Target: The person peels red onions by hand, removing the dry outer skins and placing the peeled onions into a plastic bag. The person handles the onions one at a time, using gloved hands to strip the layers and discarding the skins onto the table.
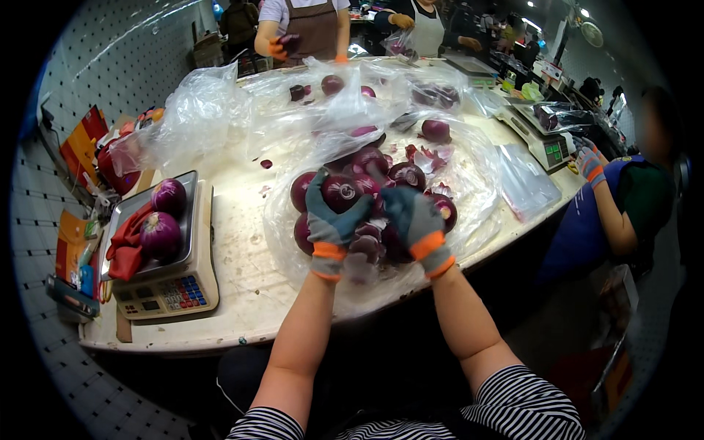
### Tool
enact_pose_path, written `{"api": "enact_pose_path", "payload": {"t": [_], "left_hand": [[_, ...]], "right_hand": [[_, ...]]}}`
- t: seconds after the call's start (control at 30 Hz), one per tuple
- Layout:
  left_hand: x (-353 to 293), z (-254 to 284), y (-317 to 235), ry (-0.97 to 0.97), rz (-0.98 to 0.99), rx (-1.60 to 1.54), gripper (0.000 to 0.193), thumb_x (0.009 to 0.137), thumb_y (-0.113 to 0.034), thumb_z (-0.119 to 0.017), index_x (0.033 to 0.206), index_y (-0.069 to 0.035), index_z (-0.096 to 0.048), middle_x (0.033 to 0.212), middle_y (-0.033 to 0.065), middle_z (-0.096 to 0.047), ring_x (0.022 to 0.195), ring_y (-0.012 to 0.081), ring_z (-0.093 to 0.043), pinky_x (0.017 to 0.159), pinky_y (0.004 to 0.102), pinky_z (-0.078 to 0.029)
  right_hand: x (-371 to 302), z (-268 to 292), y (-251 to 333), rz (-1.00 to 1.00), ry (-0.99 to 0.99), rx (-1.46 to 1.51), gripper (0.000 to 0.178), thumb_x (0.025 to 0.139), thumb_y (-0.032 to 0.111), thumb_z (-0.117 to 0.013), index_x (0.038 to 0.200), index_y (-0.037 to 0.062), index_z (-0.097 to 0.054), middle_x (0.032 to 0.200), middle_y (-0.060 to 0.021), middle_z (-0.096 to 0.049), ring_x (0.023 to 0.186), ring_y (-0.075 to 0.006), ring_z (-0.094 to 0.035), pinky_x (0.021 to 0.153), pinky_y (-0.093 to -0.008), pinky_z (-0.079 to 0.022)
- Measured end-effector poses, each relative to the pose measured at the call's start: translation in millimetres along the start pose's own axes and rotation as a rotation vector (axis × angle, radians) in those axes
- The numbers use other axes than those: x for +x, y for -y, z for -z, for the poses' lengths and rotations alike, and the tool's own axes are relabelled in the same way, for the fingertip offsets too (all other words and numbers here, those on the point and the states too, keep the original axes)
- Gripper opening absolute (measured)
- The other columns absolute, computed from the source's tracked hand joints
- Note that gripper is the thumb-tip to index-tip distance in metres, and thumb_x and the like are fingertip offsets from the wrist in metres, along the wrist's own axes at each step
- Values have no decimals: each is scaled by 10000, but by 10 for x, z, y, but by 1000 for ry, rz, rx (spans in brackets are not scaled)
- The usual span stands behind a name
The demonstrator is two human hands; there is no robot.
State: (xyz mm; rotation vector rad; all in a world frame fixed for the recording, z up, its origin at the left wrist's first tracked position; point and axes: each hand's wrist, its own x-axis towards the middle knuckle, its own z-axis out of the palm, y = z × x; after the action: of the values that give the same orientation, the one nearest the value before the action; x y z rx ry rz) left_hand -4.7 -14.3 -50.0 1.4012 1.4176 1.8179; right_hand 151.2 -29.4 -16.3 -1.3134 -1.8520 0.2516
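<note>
My left hand [328, 216], in a grey glove with an orange cuff, is wrapped round a red onion [342, 192]. Close beside it, my right hand [413, 218] wears the same kind of glove; its fingers are smeared by motion, so their grip cannot be made out. Below and between the hands are loose onion skins [361, 265], blurred. More red onions [407, 174] lie around both hands on a spread clear plastic bag [477, 192], with peeled skins [429, 158] among them.
At the left, a scale [167, 290] carries two red onions [160, 236] and a red cloth [130, 246]. Another scale [539, 139] and flat clear bags [524, 180] are at the right. Crumpled plastic [205, 110] covers the far table. Co-workers stand across and at the right.
</note>
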Motion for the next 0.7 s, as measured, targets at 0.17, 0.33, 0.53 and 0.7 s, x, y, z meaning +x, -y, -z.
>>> {"api": "enact_pose_path", "payload": {"t": [0.17, 0.33, 0.53, 0.7], "left_hand": [[-14, -1, -26, 69, 159, -198, 902, 563, -279, -848, 1276, 27, -388, 1214, 158, -488, 1085, 230, -510, 914, 311, -443], [-10, -11, 23, 27, 49, -43, 881, 592, -255, -836, 1296, -2, -370, 1221, 152, -481, 1070, 234, -520, 898, 310, -458], [-21, -12, -43, 21, 16, -5, 905, 562, -318, -845, 1285, -11, -396, 1189, 160, -521, 1058, 236, -539, 893, 315, -461], [-27, -30, -22, 7, -16, 113, 911, 548, -326, -852, 1279, -14, -408, 1179, 154, -534, 1055, 225, -543, 888, 308, -462]], "right_hand": [[215, 266, -262, -27, 70, 110, 283, 910, 327, -480, 977, 116, -656, 849, -142, -654, 772, -328, -628, 679, -389, -501], [66, 247, 38, 78, 337, 143, 282, 894, 354, -488, 981, 136, -645, 891, -136, -637, 827, -332, -603, 711, -401, -476], [40, 200, -44, 106, 357, 81, 353, 887, 418, -485, 900, 101, -638, 847, -146, -617, 790, -349, -585, 685, -425, -458], [37, 215, 48, 46, 367, 37, 372, 880, 431, -490, 864, 86, -628, 838, -146, -608, 795, -351, -579, 695, -424, -454]]}}
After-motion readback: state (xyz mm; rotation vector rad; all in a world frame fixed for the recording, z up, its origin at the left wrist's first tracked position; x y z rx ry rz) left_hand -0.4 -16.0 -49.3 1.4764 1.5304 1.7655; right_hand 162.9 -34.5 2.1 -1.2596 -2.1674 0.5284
